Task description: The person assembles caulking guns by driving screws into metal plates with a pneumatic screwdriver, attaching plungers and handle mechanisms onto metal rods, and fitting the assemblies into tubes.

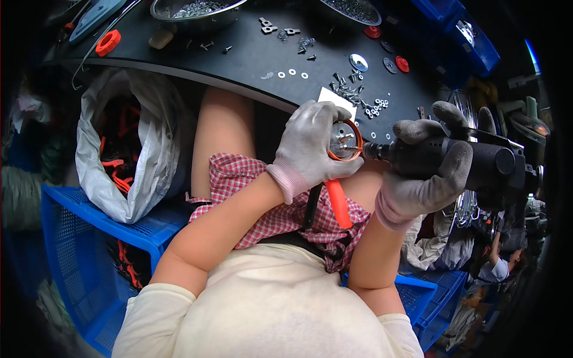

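My left hand (pixel 305 143), in a grey glove, is closed round a hand tool with a round metal head in an orange rim (pixel 360 142). A red handle (pixel 338 204) and a black handle (pixel 311 207) hang below that hand. In my gloved right hand (pixel 418 194) is a black power screwdriver (pixel 477 162), lying level. Its tip (pixel 375 151) points left and reaches the orange rim; whether it sits on a screw there I cannot tell. A white card (pixel 330 95) lies on the bench just behind my left fingers.
The dark bench (pixel 256 59) carries loose screws (pixel 349 89), nuts (pixel 376 108), white washers (pixel 292 72) and red discs (pixel 402 64). Metal bowls of small parts (pixel 200 11) stand at the back. A white sack of red-handled parts (pixel 161 143) rests on a blue crate (pixel 77 256) at left.
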`<state>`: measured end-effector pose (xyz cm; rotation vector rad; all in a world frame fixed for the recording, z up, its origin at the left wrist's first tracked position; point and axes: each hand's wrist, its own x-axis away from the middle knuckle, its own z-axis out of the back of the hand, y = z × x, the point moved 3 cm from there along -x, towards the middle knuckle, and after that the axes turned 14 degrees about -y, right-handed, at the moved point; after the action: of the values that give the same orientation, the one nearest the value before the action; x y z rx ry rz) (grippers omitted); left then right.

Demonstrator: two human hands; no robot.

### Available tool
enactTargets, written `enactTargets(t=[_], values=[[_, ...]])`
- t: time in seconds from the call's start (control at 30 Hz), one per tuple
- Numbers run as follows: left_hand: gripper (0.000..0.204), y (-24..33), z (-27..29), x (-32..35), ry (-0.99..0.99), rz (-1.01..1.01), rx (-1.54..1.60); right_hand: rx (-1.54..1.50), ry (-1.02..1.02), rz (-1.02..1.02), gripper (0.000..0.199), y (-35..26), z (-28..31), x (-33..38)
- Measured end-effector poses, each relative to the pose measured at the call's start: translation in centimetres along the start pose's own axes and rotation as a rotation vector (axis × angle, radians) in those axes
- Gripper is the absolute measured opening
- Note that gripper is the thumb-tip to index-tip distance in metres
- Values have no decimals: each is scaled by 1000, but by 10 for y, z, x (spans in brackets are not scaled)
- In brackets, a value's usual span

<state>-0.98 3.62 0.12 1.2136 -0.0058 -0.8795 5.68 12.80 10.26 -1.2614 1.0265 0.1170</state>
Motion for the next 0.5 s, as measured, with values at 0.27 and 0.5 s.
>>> enactTargets(t=[0.27,0.5], values=[[58,20,11,-11,-99,-136,3,-438,-154,-26,56,-5,25,-18],[64,30,50,-46,-83,33,142,-455,-24,183,31,-49,64,-55]])
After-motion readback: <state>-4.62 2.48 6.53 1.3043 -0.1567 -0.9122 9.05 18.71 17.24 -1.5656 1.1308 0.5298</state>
